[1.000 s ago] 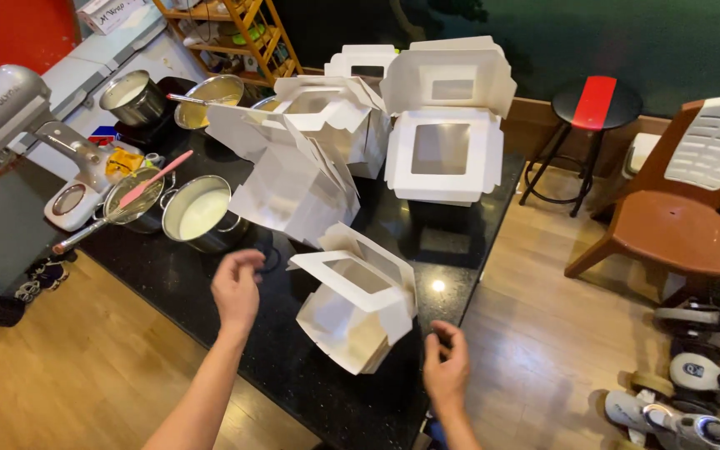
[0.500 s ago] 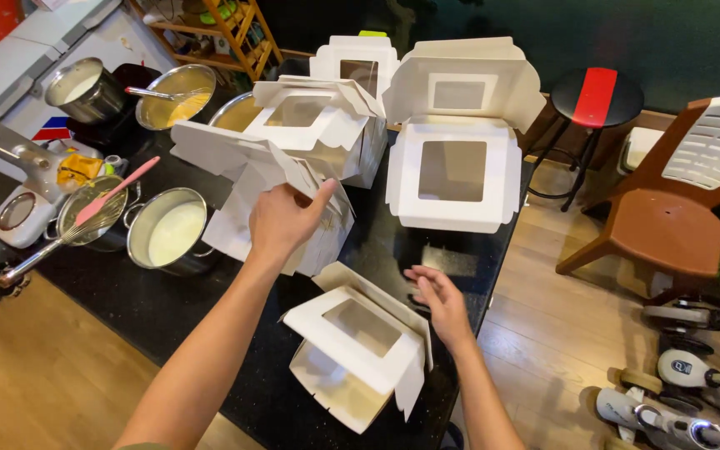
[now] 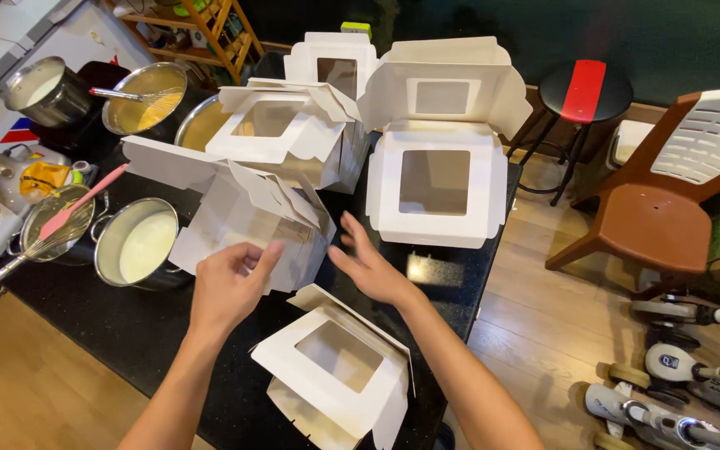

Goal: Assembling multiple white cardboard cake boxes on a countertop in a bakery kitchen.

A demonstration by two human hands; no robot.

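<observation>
Several white cardboard boxes with window lids stand on a black counter [image 3: 168, 333]. My left hand [image 3: 228, 282] touches the front of one tilted, part-folded box [image 3: 247, 221], fingers curled on its edge. My right hand [image 3: 368, 267] is spread, fingers apart, just right of that same box, holding nothing. Below my hands sits another window box [image 3: 335, 375], its lid partly raised. A closed window box [image 3: 437, 185] lies to the right, with more boxes [image 3: 289, 133] stacked behind.
Steel pots with white liquid [image 3: 137, 243] and yellow batter [image 3: 145, 98] line the counter's left side, along with a whisk and pink spatula [image 3: 77, 207]. A brown chair [image 3: 668, 208], a black and red stool [image 3: 583, 92] and roller skates [image 3: 693, 375] stand on the wooden floor at right.
Both hands have come together on the tilted box in the middle; the left dropped lower on it, and the right lifted off the near box toward it. The view shifted closer.
</observation>
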